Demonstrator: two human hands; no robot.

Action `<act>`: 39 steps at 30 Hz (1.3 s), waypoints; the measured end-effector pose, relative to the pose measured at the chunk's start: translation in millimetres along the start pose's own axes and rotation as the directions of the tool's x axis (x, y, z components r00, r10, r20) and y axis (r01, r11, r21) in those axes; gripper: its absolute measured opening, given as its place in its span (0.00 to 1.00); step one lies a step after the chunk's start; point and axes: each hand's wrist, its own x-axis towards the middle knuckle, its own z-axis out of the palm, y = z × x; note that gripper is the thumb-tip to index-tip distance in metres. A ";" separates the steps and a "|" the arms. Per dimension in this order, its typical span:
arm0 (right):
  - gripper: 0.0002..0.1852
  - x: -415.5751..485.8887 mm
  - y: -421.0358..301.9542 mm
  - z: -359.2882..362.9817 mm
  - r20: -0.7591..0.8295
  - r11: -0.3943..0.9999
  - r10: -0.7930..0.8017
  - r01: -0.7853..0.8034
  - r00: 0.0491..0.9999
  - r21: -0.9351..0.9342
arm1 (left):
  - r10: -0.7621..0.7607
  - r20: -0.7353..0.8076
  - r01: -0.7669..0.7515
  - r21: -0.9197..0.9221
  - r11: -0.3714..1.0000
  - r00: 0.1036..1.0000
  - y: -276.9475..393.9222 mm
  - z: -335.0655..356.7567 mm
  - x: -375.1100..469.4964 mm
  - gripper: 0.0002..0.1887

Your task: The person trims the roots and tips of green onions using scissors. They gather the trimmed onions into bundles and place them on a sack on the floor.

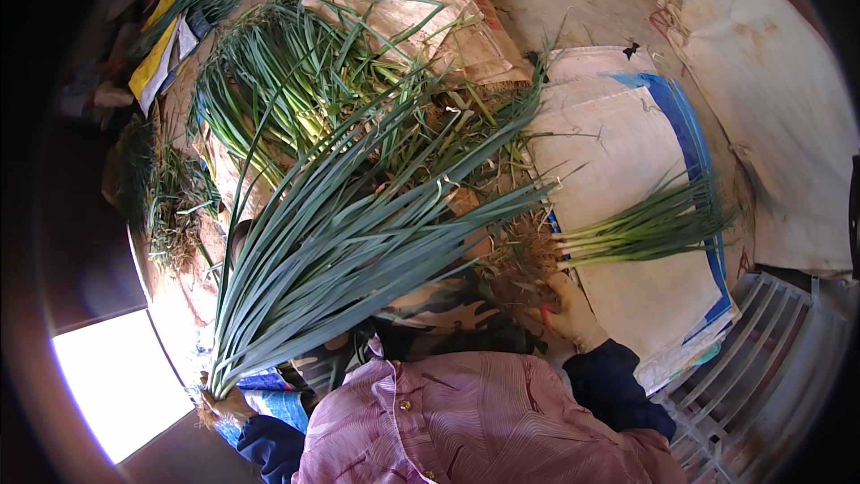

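Observation:
My left hand (225,407) grips a large bunch of green garlic-like plants (349,235) by the root end, at the lower left. Its long flat leaves fan out up and right across my camouflage trousers. My right hand (571,312) is low beside the layered woven sacks (618,154). A small red item (545,317) shows at its fingers; whether they hold it is unclear. Just above that hand, a smaller bunch of similar plants (631,232) lies on the sacks, leaf tips to the right. Its brown roots (534,245) overhang the left edge.
Beyond the held leaves lies a big heap of green plants (282,81), partly under a folded beige sack (403,7). Loose trimmings (175,215) litter the left. A large white sack (766,101) stands at right, above a metal slatted frame (746,343).

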 end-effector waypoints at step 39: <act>0.22 51.0 -17.2 -97.8 -0.049 0.767 0.282 -0.256 0.958 -0.588 | -0.098 0.206 0.084 0.077 0.993 0.974 2.7 -23.4 20.3 0.19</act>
